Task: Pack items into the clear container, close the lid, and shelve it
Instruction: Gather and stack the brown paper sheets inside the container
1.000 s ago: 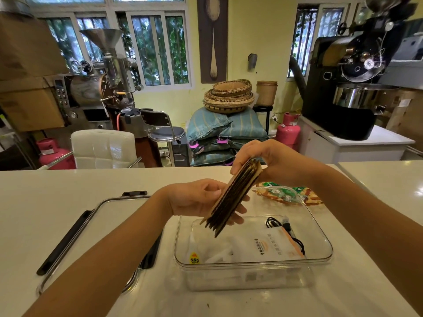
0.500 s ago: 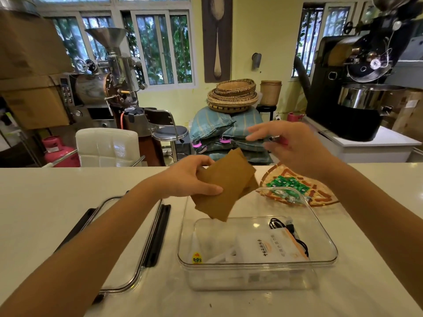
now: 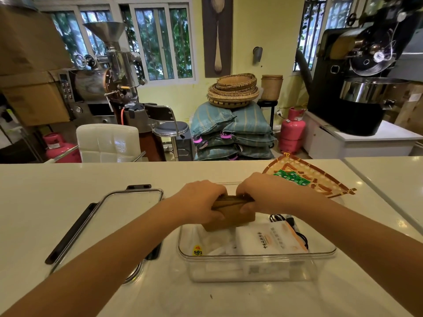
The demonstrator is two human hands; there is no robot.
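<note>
Head view: left hand curled closed around the left end of a stack of brown paper sleeves, fingers over the top edge, thumb on the near face. Right hand closed on the right end of the same stack, thumb pressed to the front. Stack held on edge, flat matte kraft faces, layered dark edges on top, its lower edge inside the clear container at the far left part. Container: transparent rigid plastic, rectangular, rounded corners, open, standing on the glossy white counter. Inside: white soft packet with orange print, black cable at the right. Lid: clear panel, black clips, lying flat on the counter left of the container. Woven tray with green packets, far right
</note>
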